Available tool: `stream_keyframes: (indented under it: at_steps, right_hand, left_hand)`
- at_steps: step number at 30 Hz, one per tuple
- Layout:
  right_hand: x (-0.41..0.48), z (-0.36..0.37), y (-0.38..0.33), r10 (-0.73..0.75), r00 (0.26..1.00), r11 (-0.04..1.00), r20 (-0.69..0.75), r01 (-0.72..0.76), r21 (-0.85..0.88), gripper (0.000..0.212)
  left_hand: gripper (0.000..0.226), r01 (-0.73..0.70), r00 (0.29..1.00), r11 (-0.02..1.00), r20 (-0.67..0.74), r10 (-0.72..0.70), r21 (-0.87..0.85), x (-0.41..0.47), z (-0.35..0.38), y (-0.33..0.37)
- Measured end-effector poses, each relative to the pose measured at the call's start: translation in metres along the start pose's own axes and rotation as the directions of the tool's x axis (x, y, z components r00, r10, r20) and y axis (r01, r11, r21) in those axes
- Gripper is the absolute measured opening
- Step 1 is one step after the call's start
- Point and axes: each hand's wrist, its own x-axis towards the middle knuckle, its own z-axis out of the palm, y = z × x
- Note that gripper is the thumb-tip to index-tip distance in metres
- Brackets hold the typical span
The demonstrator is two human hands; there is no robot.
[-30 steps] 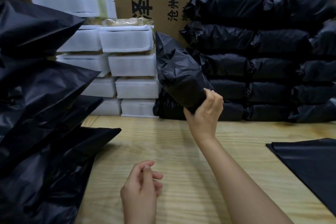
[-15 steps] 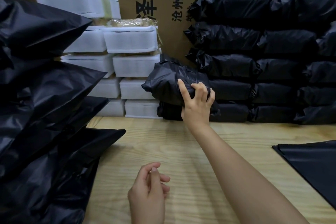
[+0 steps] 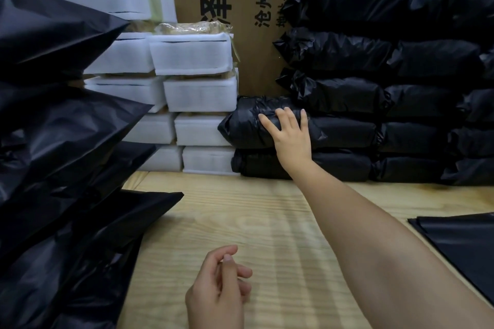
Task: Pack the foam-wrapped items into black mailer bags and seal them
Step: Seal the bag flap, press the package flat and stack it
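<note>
Right hand (image 3: 290, 139) reaches forward, palm flat against a packed black mailer bag (image 3: 246, 128) — fingers (image 3: 287, 117) spread and laid over its top edge, pressing on it rather than wrapped around it. That bag lies on its side as the second layer at the left end of the stack of packed black bags (image 3: 387, 72), resting on one bag below it and just beside the foam-wrapped items (image 3: 197, 93). The stack of packed bags runs several layers high along the back right of the desk (image 3: 267, 222), against cardboard boxes (image 3: 248, 21) with printed characters.

Left hand (image 3: 219, 288) hovers low over the near desk, fingers loosely curled toward the thumb, holding nothing as far as can be seen — the palm side is turned away.

Foam-wrapped items sit in white stacks at back left, two columns, some showing clear film on top. Loose glossy black bags (image 3: 61, 141) pile up along the left edge, corners jutting toward the middle. Flat empty black mailer bags (image 3: 459, 243) lie on the desk at the right edge, well apart from both hands. Middle of the wooden desk is bare.
</note>
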Motion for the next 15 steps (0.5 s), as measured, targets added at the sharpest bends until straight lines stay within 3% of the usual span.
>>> stream_keyframes:
  at_steps: [8,15]
  right_hand:
    - [0.009,0.025,-0.001,0.071,0.989,0.997,0.133,-0.071,-0.004,0.102]
    - [0.02,0.011,-0.007,0.094,0.92,0.995,0.38,-0.094,-0.019,0.108]
  left_hand:
    - [0.031,-0.028,1.0,1.0,0.004,0.028,0.01,0.0,0.002,-0.001]
    - [0.03,-0.016,1.0,1.0,0.0,0.016,-0.015,0.002,0.001,-0.005]
